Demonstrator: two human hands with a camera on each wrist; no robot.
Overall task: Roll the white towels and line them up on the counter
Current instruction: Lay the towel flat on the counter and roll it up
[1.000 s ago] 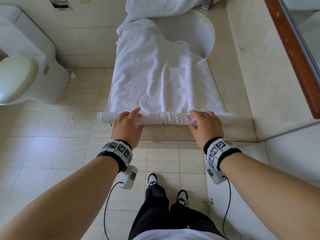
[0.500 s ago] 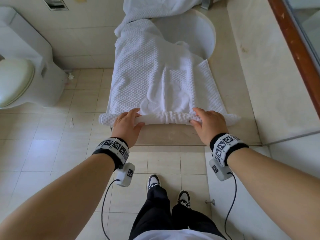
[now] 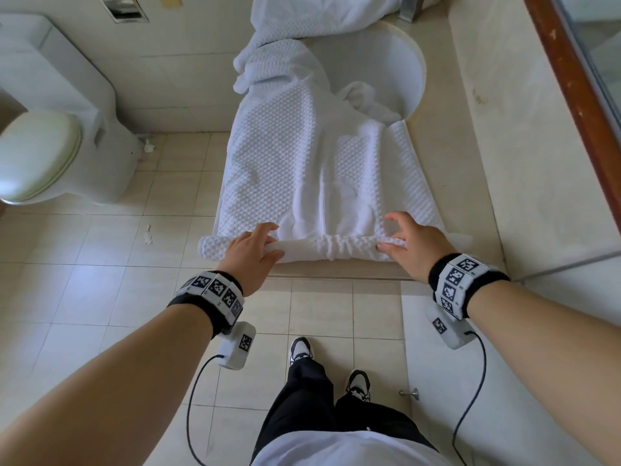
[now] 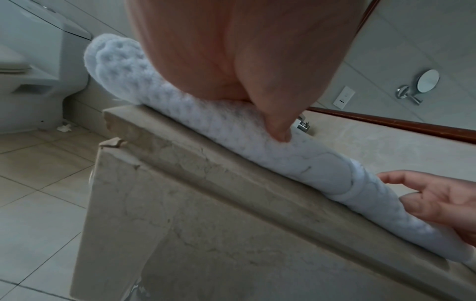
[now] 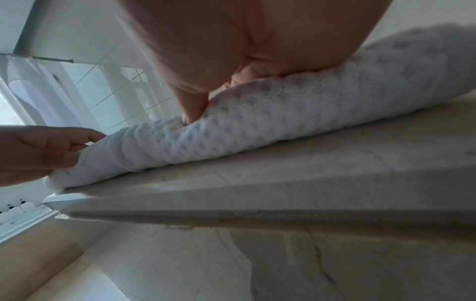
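A white waffle towel [image 3: 302,163] lies spread lengthwise on the beige counter [image 3: 453,196], its far end sagging into the sink. Its near end is wound into a thin roll [image 3: 322,247] along the counter's front edge. My left hand [image 3: 268,242] grips the roll's left part, fingers over the top and thumb [image 4: 273,122] pressing the front. My right hand [image 3: 389,232] holds the right part of the roll [image 5: 283,114], thumb dug into the front, fingers arched over the far side. More white towel [image 3: 319,11] is bunched behind the sink.
A round white sink basin [image 3: 386,62] is sunk into the counter behind the towel. A brown-framed mirror [image 3: 571,79] runs along the right. A toilet [image 3: 50,146] stands at the left on the tiled floor. My feet are below the counter edge.
Both hands have turned the roll a little further away from the counter's front edge. My right fingers have lifted from lying on the roll into an arch.
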